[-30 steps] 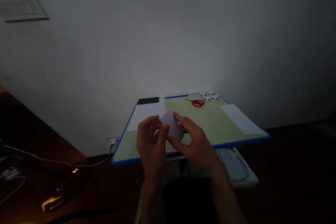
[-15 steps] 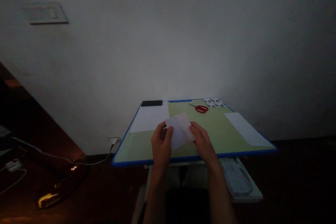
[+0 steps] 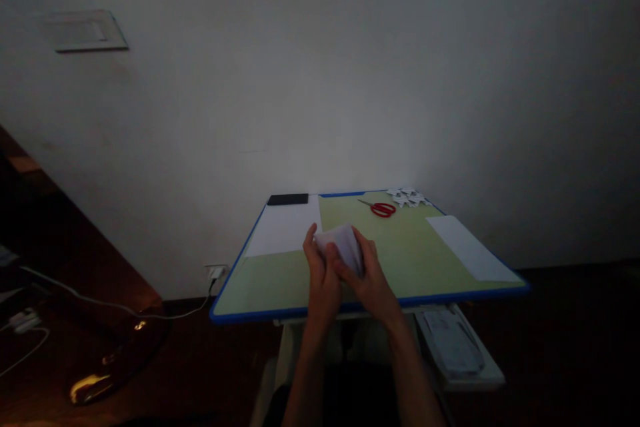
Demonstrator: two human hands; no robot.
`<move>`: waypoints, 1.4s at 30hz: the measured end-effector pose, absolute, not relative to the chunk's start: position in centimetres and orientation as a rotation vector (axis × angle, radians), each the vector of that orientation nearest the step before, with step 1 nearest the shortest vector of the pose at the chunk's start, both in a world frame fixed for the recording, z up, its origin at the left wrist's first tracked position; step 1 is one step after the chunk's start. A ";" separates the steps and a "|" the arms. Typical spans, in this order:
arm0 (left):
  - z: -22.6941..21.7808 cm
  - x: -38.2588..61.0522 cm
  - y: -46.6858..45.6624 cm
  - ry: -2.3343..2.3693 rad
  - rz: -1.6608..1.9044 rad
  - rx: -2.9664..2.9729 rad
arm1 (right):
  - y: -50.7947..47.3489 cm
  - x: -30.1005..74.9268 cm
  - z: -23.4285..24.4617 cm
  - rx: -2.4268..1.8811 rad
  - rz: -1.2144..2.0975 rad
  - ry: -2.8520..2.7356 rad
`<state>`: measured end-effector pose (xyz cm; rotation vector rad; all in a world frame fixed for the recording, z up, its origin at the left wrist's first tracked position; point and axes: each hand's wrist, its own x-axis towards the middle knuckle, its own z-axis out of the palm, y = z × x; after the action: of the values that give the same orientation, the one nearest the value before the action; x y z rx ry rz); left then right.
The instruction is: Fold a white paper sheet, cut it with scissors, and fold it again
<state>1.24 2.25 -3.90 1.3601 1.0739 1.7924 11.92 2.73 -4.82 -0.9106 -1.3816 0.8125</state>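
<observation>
A small piece of white paper (image 3: 342, 240) is held between my two hands above the front part of the green desk top (image 3: 400, 260). My left hand (image 3: 323, 277) grips its left side, thumb on the near face and a finger raised at the upper left corner. Around the right edge, my right hand (image 3: 367, 273) is closed, with its thumb reaching across the front toward the left thumb. The paper looks bent or folded over on the right; its exact folds are blurred. Red-handled scissors (image 3: 383, 209) lie farther back, apart from both hands.
Several folded white paper pieces (image 3: 410, 199) lie at the back right. A white sheet (image 3: 470, 248) rests along the right edge, another sheet (image 3: 280, 230) at the left under a black flat object (image 3: 288, 199). An open drawer (image 3: 457, 347) juts out below right. A wall stands behind.
My hands have come closer together. The paper, spread flatter before, is now bent over at the right, and my right thumb has moved left across it. The view has shifted slightly.
</observation>
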 end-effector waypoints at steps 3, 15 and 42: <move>-4.0 1.0 2.3 1.057 1.816 1.354 | 2.7 12.5 -4.7 -0.802 0.919 -1.386; -2.4 -3.8 1.4 0.963 1.649 1.958 | 2.7 17.1 -4.5 -0.875 0.563 -1.404; -4.1 -4.6 3.1 1.365 1.540 2.327 | 2.1 17.6 -3.6 -0.947 1.015 -1.087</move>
<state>-4.63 3.07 -4.10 2.3269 1.3651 1.5399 17.60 2.11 -3.60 -0.9471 -1.0874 1.0150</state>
